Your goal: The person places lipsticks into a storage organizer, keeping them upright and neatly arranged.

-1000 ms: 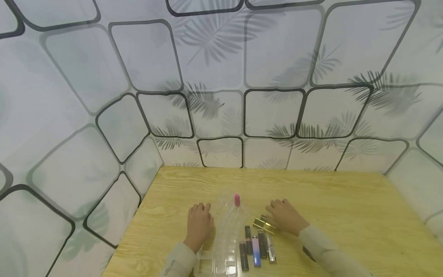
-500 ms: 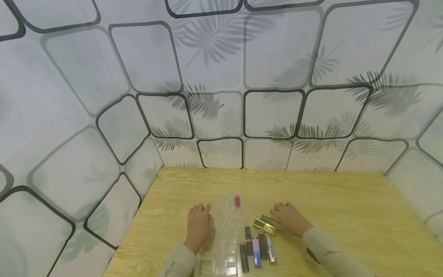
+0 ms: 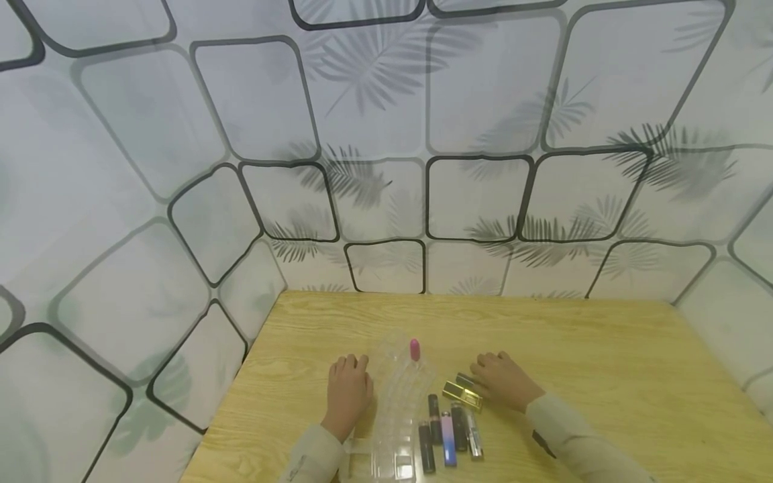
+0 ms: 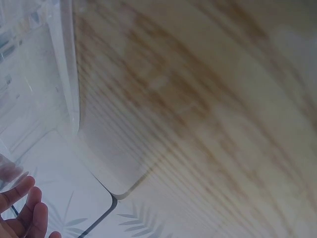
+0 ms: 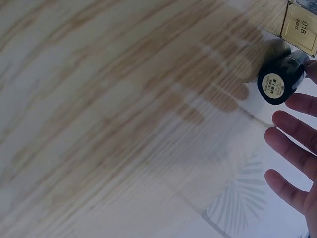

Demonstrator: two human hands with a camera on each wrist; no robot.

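While the wood-grained counter [image 3: 574,335] is carrying everything, the long clear plastic holder [image 3: 392,429] is lying left of its middle, running from the far edge's side toward the near edge, which is falling outside the view. The left hand [image 3: 348,394] is resting just beside the holder, toward the counter's left edge, its fingers loosely bent and gripping nothing that shows. Well apart from it, the right hand [image 3: 507,382] is showing the one clear change: it is sitting slightly closer to the counter's right edge than a second ago. Between the holder and that hand, five slim tubes [image 3: 448,441] are lying close together, pointing roughly toward the near edge. Beyond them, the gold case [image 3: 462,396] is lying at a slant. On its far-edge side, the short dark tube [image 5: 277,82] is lying close by, and more of it is showing now. The right thumb and forefinger are reaching this tube while the other fingers are spreading free; whether they are pinching or only touching it, the views are not telling. For the work in hand, the shift is probably only uncovering the tube, not adding anything to the holder. Smallest, a pink tube [image 3: 415,349] is standing at the holder's far part.
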